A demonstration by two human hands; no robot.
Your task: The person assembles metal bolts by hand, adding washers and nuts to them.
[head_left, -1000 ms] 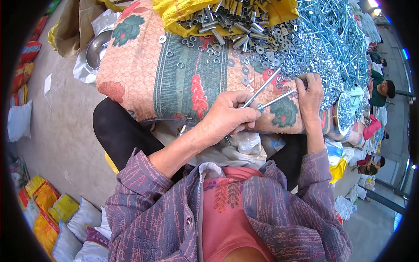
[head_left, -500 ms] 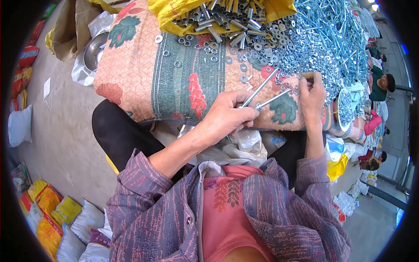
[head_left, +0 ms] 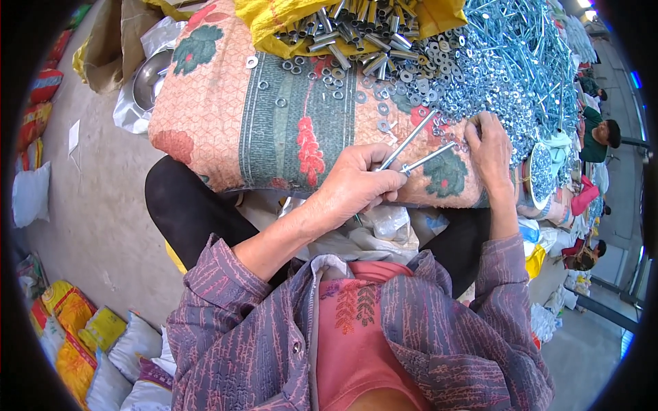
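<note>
My left hand (head_left: pixel 363 177) is closed around two long silver bolts (head_left: pixel 411 139), their shafts fanned out up and to the right. A small nut or collar sits on the lower bolt near my fingertips. Close by on the right, my right hand (head_left: pixel 490 145) has its fingers bent together at the near edge of a heap of small nuts and washers (head_left: pixel 473 85). Anything between those fingertips is too small or hidden to make out. Loose flat washers (head_left: pixel 382 126) lie on the flowered cloth (head_left: pixel 205 123) beyond my left hand.
A yellow sack (head_left: pixel 257 24) holding metal sleeves (head_left: pixel 336 31) lies at the far side. Long bolts (head_left: pixel 524 34) are heaped at far right, above a white bowl of small parts (head_left: pixel 541 175). A steel bowl (head_left: pixel 147 79) sits left; filled bags (head_left: pixel 75 329) line the lower left.
My right hand has turned a little, its fingertips shifting slightly left and down while the wrist moves right. My left hand and the two bolts stay nearly still.
</note>
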